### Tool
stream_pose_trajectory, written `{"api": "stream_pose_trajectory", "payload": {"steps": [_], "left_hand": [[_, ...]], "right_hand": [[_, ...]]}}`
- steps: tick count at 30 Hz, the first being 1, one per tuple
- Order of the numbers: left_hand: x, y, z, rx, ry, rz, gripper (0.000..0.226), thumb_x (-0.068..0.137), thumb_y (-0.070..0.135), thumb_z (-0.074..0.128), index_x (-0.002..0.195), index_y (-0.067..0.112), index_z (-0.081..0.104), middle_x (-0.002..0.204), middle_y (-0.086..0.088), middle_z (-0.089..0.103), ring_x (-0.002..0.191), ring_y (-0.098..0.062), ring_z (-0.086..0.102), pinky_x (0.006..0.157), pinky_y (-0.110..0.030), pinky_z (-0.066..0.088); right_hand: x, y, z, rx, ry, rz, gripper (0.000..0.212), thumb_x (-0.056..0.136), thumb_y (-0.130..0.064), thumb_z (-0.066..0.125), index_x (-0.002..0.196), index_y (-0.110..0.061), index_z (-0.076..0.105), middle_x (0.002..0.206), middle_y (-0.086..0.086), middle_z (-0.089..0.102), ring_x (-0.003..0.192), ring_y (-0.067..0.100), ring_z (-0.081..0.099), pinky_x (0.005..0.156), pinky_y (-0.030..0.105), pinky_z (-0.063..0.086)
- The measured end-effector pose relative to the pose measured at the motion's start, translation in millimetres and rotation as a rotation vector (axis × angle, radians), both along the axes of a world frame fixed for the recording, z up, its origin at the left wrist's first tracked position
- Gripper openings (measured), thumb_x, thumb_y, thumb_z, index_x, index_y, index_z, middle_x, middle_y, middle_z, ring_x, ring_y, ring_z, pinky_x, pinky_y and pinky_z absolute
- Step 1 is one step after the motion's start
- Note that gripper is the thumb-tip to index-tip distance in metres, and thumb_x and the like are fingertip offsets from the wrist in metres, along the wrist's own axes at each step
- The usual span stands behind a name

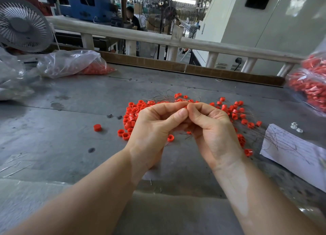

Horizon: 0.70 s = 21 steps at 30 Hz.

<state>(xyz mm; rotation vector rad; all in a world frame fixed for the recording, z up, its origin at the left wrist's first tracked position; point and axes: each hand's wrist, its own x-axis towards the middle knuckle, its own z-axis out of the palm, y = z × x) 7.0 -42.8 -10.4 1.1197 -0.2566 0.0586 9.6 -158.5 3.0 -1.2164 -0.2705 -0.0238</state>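
Observation:
My left hand (155, 123) and my right hand (210, 127) meet fingertip to fingertip above the grey table (70, 111). Between the fingertips they pinch a small red cap (185, 107), mostly hidden by the fingers. Whether a wire is also held I cannot tell. Behind the hands lies a heap of red plastic caps (132, 116). More red caps with thin wires (236, 111) spread to the right. A bundle of thin wires (164, 97) lies beyond the fingertips. One lone red cap (97, 127) sits to the left.
A clear bag with red caps (74, 63) lies back left beside a grey fan (23, 24). A bag full of red parts (310, 82) stands at the right edge. A white paper with wires (296, 151) and small white nuts (296, 127) lie right. A white railing (158, 38) borders the back.

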Motion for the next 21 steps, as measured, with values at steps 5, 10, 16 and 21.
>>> {"api": "stream_pose_trajectory", "payload": {"steps": [5, 10, 16, 21], "left_hand": [[-0.4, -0.5, 2.0, -0.04, -0.01, -0.05, 0.026, 0.07, 0.019, 0.066, 0.091, 0.006, 0.074, 0.091, -0.012, 0.073, 0.084, -0.021, 0.07, 0.076, -0.026, 0.056], [0.4, -0.4, 1.4, -0.04, 0.048, -0.032, 0.034, 0.058, 0.022, 0.074, 0.087, 0.005, 0.072, 0.094, -0.018, 0.071, 0.089, -0.028, 0.064, 0.087, -0.038, 0.052], [2.9, 1.7, 1.6, -0.121, 0.026, -0.096, 0.021, 0.062, 0.011, 0.069, 0.082, 0.005, 0.071, 0.084, -0.011, 0.073, 0.072, -0.014, 0.068, 0.066, -0.02, 0.056], [4.2, 3.8, 0.5, -0.119, 0.005, -0.048, 0.015, 0.068, 0.014, 0.065, 0.079, 0.011, 0.076, 0.08, -0.008, 0.073, 0.071, -0.014, 0.069, 0.072, -0.025, 0.058]], "right_hand": [[1.0, -0.7, -0.5, -0.032, -0.002, -0.026, 0.014, 0.069, -0.023, 0.064, 0.069, -0.013, 0.074, 0.063, 0.004, 0.067, 0.059, 0.014, 0.061, 0.06, 0.025, 0.054], [1.4, -0.4, -0.8, -0.027, 0.026, -0.021, 0.011, 0.064, -0.023, 0.067, 0.066, -0.014, 0.074, 0.061, 0.001, 0.066, 0.053, 0.009, 0.058, 0.054, 0.019, 0.05], [1.0, -1.4, 0.3, 0.011, 0.077, 0.05, 0.027, 0.074, -0.032, 0.058, 0.073, -0.01, 0.075, 0.068, 0.005, 0.068, 0.061, 0.014, 0.06, 0.061, 0.026, 0.049], [-1.1, -0.2, 0.4, -0.047, -0.048, 0.084, 0.03, 0.077, -0.037, 0.06, 0.08, -0.011, 0.075, 0.068, 0.003, 0.068, 0.063, 0.012, 0.063, 0.06, 0.023, 0.051]]}}
